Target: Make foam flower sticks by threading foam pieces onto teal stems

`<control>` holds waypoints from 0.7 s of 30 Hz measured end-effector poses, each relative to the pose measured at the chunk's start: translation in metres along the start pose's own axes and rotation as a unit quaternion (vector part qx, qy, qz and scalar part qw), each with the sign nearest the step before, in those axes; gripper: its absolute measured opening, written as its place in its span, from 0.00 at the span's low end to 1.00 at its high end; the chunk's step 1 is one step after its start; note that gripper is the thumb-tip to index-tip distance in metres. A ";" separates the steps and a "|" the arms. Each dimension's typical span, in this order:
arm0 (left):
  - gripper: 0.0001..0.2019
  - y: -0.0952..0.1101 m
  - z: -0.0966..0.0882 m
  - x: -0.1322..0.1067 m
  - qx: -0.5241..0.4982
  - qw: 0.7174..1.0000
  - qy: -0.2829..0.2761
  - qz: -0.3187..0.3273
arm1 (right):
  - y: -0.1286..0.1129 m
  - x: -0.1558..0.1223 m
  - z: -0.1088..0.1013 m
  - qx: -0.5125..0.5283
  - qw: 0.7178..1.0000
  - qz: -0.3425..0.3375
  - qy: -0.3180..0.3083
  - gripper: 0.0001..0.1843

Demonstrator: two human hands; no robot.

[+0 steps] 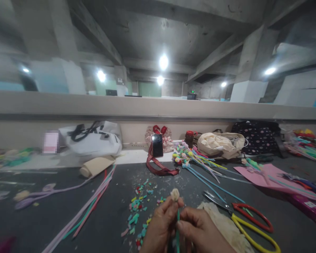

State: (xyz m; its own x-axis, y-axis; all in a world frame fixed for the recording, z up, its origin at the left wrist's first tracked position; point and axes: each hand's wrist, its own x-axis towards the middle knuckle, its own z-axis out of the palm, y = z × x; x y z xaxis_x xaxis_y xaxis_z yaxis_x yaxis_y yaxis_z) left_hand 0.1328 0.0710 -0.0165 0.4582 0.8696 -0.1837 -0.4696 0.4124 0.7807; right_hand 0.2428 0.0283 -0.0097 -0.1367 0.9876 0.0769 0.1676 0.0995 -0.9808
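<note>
My left hand (160, 225) is closed round the top of a flower stem, just beneath a small cream flower head (175, 195). A thin green stem (177, 232) runs down from it toward me. My right hand (197, 226) pinches that stem from the right side with thumb and fingers. Scissors (228, 207) with one red and one yellow handle lie spread apart to the right of my hands. Crumpled cream material (221, 225) lies partly under them. Small coloured clippings (137, 207) are scattered to the left of my hands.
Pastel fuzzy stems (92, 202) lie at left. A bunch of finished flowers (184, 153) rests at the back. A phone (157, 144) leans on a patterned bag; a white bag (94, 138), a beige bag (218, 146) and a dark bag (255, 137) line the divider. Pink sheet (268, 177) at right.
</note>
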 end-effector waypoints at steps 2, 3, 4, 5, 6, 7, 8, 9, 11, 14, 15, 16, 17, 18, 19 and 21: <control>0.19 0.000 0.002 -0.002 -0.004 1.000 -0.009 0.017 | -0.004 0.000 -0.001 -0.015 0.999 -0.027 0.011 0.14; 0.18 0.001 0.003 -0.004 0.000 1.000 -0.010 0.027 | -0.007 0.000 -0.001 -0.041 0.998 -0.046 0.014 0.13; 0.19 0.001 0.004 -0.006 0.004 0.999 -0.013 0.036 | -0.011 -0.002 -0.003 -0.078 0.995 -0.066 0.019 0.13; 0.20 0.002 0.005 -0.007 0.006 0.999 -0.018 0.044 | -0.014 -0.003 -0.004 -0.122 0.989 -0.085 0.027 0.13; 0.21 0.002 0.005 -0.009 0.007 0.998 -0.026 0.050 | -0.018 -0.004 -0.005 -0.167 0.980 -0.103 0.036 0.13; 0.22 0.003 0.004 -0.010 0.008 0.998 -0.036 0.051 | -0.021 -0.005 -0.007 -0.210 0.970 -0.116 0.048 0.12; 0.23 0.003 0.003 -0.010 0.011 0.998 -0.048 0.048 | -0.024 -0.006 -0.008 -0.247 0.959 -0.124 0.059 0.12; 0.23 0.003 0.001 -0.010 0.013 0.997 -0.060 0.044 | -0.025 -0.007 -0.009 -0.278 0.949 -0.130 0.068 0.12; 0.21 0.002 -0.002 -0.007 0.017 0.996 -0.079 0.037 | -0.027 -0.007 -0.011 -0.325 0.933 -0.133 0.081 0.12; 0.19 -0.004 -0.007 0.000 0.012 0.996 -0.083 0.036 | -0.025 -0.007 -0.010 -0.381 0.910 -0.136 0.091 0.11; 0.18 -0.007 -0.009 0.003 0.014 0.997 -0.072 0.039 | -0.024 -0.006 -0.009 -0.397 0.903 -0.136 0.092 0.11; 0.18 -0.009 -0.011 0.006 0.019 0.997 -0.058 0.042 | -0.023 -0.005 -0.007 -0.412 0.896 -0.136 0.092 0.11; 0.18 -0.011 -0.013 0.007 0.024 0.998 -0.043 0.045 | -0.022 -0.005 -0.005 -0.424 0.891 -0.136 0.090 0.10; 0.18 -0.011 -0.015 0.008 0.029 0.998 -0.028 0.049 | -0.022 -0.004 -0.002 -0.432 0.888 -0.133 0.087 0.10; 0.18 -0.010 -0.017 0.007 0.034 0.998 -0.013 0.053 | -0.022 -0.003 0.000 -0.436 0.887 -0.128 0.080 0.10; 0.18 -0.002 -0.021 0.002 0.045 0.997 0.012 0.061 | -0.024 -0.003 0.006 -0.438 0.889 -0.121 0.064 0.11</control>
State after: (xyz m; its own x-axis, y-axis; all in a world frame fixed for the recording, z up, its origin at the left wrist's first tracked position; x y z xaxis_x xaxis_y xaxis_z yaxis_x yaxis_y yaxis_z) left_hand 0.1189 0.0775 -0.0309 0.3835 0.9185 -0.0962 -0.4507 0.2770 0.8486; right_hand 0.2333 0.0225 0.0129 -0.1696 0.9245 0.3414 0.8513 0.3119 -0.4218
